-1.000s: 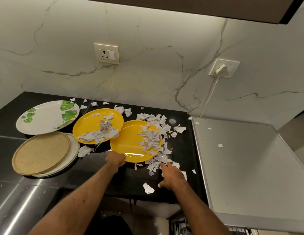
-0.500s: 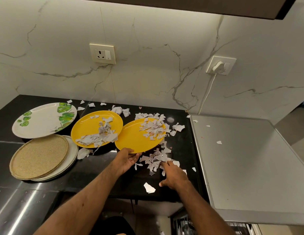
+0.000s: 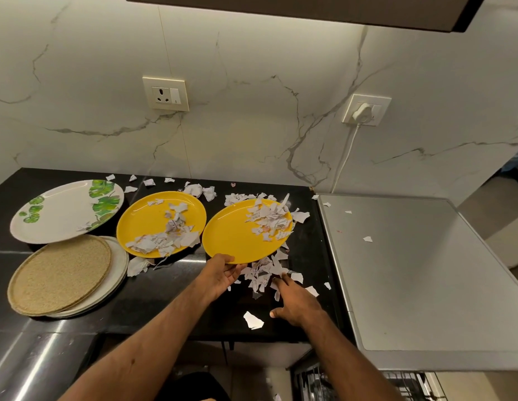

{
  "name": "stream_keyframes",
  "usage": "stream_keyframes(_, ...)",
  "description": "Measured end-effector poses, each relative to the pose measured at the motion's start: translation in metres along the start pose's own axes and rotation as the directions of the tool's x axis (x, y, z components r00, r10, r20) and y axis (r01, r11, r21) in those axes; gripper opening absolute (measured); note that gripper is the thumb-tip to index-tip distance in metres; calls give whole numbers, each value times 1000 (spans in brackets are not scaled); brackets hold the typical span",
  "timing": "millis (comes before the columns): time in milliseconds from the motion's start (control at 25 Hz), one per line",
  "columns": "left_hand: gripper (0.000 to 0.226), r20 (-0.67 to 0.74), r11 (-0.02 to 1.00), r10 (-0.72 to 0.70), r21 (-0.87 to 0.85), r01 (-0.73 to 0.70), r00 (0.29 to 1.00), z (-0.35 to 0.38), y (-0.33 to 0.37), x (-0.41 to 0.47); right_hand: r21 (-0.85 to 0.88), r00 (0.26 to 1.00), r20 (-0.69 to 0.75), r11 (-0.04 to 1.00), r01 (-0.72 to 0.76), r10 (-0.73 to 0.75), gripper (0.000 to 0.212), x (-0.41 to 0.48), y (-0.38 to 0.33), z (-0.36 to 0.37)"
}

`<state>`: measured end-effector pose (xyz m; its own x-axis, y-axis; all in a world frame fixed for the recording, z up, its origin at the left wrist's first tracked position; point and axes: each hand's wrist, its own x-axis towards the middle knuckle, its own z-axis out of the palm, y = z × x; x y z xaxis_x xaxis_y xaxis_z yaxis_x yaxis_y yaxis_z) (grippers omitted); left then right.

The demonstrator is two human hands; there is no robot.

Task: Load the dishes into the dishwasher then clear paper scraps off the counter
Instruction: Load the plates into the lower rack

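My left hand grips the near rim of a yellow plate, lifted and tilted away so torn paper scraps gather at its far right edge. My right hand rests flat on the black counter, fingertips touching a heap of scraps under the plate's near edge. A second yellow plate with scraps on it lies to the left. Farther left are a white plate with green leaves and a woven brown plate stacked on a white one.
A grey appliance top with a few scraps sits level at the right. Below it a dishwasher rack shows. A single scrap lies near the counter's front edge. The marble wall carries a socket and a plugged cord.
My left hand shifted from over the rim to gripping the plate's near edge, and the plate moved up and away, leaving a heap of scraps on the counter. My right hand stayed by the heap.
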<state>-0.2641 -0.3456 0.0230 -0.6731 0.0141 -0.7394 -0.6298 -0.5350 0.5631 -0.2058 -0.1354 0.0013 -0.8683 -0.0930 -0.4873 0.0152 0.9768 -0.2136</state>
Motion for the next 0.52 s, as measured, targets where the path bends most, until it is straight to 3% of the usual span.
stream_keyframes(280,26,-92,967,255,21,-254,962,2,27,-6,3,999,-8,999,46,-46,95,-5,7,1)
stream_keyframes(360,25,-143,951,307,13,-308,941,-5,35,-8,8,978,-178,994,108,-105,79,-10,10,1)
stream_keyframes(440,35,-205,920,392,98,-380,897,-13,43,-9,121,899,-412,970,213,-146,66,-17,5,-2)
stream_keyframes(520,41,-235,855,508,255,-452,829,-23,47,-6,194,803,-557,907,374,-212,61,-20,-11,-12)
